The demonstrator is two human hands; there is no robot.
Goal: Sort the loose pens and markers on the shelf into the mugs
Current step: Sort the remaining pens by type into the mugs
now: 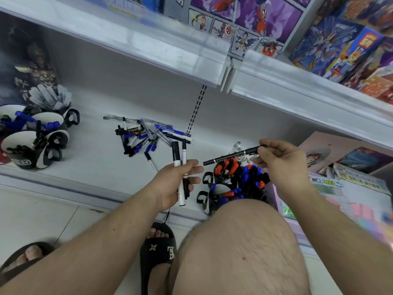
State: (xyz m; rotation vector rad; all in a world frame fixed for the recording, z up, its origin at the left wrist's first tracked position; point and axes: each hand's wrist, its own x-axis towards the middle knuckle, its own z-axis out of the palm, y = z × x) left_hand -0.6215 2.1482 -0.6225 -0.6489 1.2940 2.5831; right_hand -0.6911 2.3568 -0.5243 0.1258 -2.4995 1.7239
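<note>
The person crouches in front of a low white shelf [89,158], one bare knee up between the arms. The left hand [177,184] is half closed: the thumb and curled fingers clasp a small bunch of markers [180,167], two or three white and black barrels standing roughly upright through the fist, while the index and middle fingers stick out straighter towards the right. The right hand [278,160] is curled too, its fingertips pinching one end of a single black marker [231,156], which lies nearly level and points left, over the mugs on the right [231,184]. Those black-and-white mugs stand at the shelf's front edge, just beside the knee, crammed with red-, blue- and black-capped markers. The two hands are close together but not touching

Further back on the shelf lies a loose pile of pens and markers [146,135], blue and black caps crossing every way, with one stray white pen [151,162] lying apart near the left hand. At the far left stands another cluster of mugs [36,137]; some hold blue pens, some black, and the rearmost one holds clear-capped pens. Black slippers [158,250] rest on the tiled floor below
</note>
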